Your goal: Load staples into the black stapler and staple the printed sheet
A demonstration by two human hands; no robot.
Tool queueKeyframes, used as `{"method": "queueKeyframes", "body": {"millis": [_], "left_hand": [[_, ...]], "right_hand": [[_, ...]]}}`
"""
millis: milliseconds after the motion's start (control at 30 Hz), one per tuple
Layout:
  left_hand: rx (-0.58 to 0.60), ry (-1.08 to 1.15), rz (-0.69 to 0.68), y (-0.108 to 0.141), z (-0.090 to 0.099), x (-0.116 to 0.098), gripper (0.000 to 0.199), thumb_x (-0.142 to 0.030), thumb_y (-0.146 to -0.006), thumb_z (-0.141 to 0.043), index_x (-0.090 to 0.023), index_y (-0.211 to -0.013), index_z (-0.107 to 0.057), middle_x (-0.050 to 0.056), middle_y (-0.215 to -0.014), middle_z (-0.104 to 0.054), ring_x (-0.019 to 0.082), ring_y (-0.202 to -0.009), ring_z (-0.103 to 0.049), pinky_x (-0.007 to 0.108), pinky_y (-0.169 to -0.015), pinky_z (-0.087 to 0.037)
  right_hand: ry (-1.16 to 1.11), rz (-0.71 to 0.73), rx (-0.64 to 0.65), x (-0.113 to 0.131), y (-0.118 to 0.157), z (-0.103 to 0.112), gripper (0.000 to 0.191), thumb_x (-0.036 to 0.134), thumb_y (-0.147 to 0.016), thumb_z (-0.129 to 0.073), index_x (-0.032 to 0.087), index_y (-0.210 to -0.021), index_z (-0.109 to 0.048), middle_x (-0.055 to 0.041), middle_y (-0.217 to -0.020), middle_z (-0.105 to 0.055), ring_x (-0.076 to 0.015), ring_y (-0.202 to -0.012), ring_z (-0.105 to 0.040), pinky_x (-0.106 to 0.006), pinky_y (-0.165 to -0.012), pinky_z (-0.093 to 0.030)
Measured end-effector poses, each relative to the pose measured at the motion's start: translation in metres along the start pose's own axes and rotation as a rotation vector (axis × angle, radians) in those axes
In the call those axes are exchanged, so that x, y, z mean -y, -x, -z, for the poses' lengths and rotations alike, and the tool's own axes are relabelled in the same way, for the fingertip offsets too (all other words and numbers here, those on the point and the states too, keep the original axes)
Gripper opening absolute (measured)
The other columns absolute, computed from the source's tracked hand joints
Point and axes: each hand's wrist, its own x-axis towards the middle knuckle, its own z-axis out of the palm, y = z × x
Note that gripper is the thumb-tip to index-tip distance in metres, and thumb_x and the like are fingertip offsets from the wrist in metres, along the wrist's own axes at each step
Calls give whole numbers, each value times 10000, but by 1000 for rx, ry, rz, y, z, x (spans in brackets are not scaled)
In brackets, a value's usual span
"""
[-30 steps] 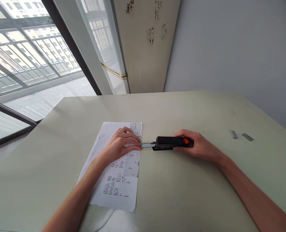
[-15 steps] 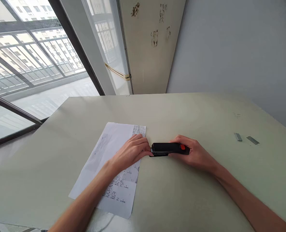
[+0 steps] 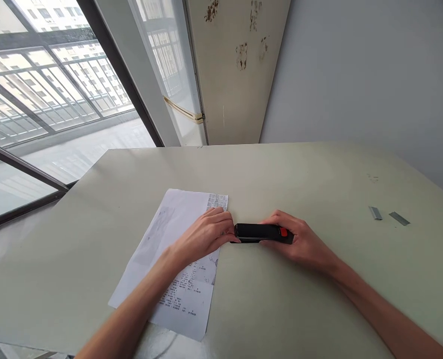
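Head view: right hand [image 3: 301, 240] has fingers clamped on one end of black stapler [image 3: 254, 231], just right of printed paper [image 3: 165, 227] on tabletop [image 3: 281, 304]. Left hand [image 3: 209, 233] over paper's right edge, fingers bent at stapler's other end; can't tell if pinching. Two grey strips [image 3: 399, 218] far right.

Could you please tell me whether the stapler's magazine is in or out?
Mostly in, it seems: no long rail shows between the stapler and left hand, which hides the tip.
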Motion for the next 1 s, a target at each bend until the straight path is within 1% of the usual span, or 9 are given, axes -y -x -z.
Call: {"method": "queueKeyframes", "body": {"millis": [133, 233, 333, 433, 500, 567, 667, 800, 1000], "left_hand": [[0, 0, 29, 3, 4, 3, 350, -460, -1098, -555, -202, -912, -701, 39, -916, -692, 192, -849, -587, 346, -839, -468], [-15, -25, 89, 10, 14, 16, 369, -563, -1030, -638, -219, -922, -718, 37, -913, -707, 211, -892, -614, 362, -865, -493], [-130, -148, 240, 21, 23, 36, 385, -606, -1032, -604, -238, -1082, -705, 60, -1134, -725, 261, -1101, -622, 428, -1010, -495], [-224, -242, 381, 31, 25, 54, 434, -582, -1077, -505, -270, -1365, -596, 69, -1440, -625, 300, -1366, -511, 504, -1179, -407], [-231, -234, 451, 32, 22, 63, 495, -573, -1088, -457, -282, -1487, -497, 70, -1531, -557, 304, -1449, -437, 517, -1225, -361], [-243, -222, 517, 30, 18, 69, 516, -572, -1085, -439, -286, -1514, -465, 75, -1528, -541, 306, -1452, -416, 523, -1236, -333], [-262, -250, 591, 20, 14, 78, 480, -606, -1045, -499, -279, -1391, -556, 85, -1381, -576, 320, -1345, -445, 543, -1208, -312], [-234, -284, 597, 8, 17, 90, 434, -674, -970, -593, -257, -1081, -643, 75, -1113, -591, 319, -1175, -466, 545, -1131, -333], [-284, -157, 614, 4, 24, 95, 368, -613, -926, -686, -247, -899, -714, 70, -1135, -606, 314, -1199, -455, 554, -1176, -291]], "right_hand": [[4, -18, 6, 1, -1, 1, 195, 369, -936, -758, 313, -1122, -750, -24, -1032, -727, -209, -872, -674, -334, -753, -538], [18, -20, -3, 0, -1, 4, 214, 382, -929, -773, 315, -1131, -759, -26, -1041, -742, -213, -877, -683, -340, -764, -545], [41, -28, -10, -1, -1, 6, 207, 376, -927, -773, 320, -1126, -763, -26, -1063, -751, -218, -893, -693, -340, -757, -550], [52, -36, -5, -1, 0, 6, 217, 374, -927, -769, 326, -1139, -762, -25, -1086, -754, -224, -919, -700, -341, -758, -554], [53, -33, -4, 0, 1, 6, 217, 380, -931, -761, 325, -1141, -761, -27, -1080, -754, -226, -912, -701, -345, -756, -555], [52, -27, -6, 2, 1, 5, 211, 391, -934, -753, 314, -1130, -762, -34, -1068, -754, -225, -892, -696, -348, -746, -555], [50, -10, -12, 3, 1, 5, 215, 402, -937, -744, 298, -1125, -761, -44, -1054, -752, -225, -873, -685, -353, -742, -554], [45, 3, -11, 3, 0, 5, 214, 405, -936, -746, 300, -1121, -759, -36, -1045, -746, -216, -872, -674, -347, -760, -553], [56, 8, -6, -1, 0, 5, 235, 428, -934, -751, 296, -1129, -758, -37, -1050, -746, -211, -873, -666, -339, -751, -547]]}}
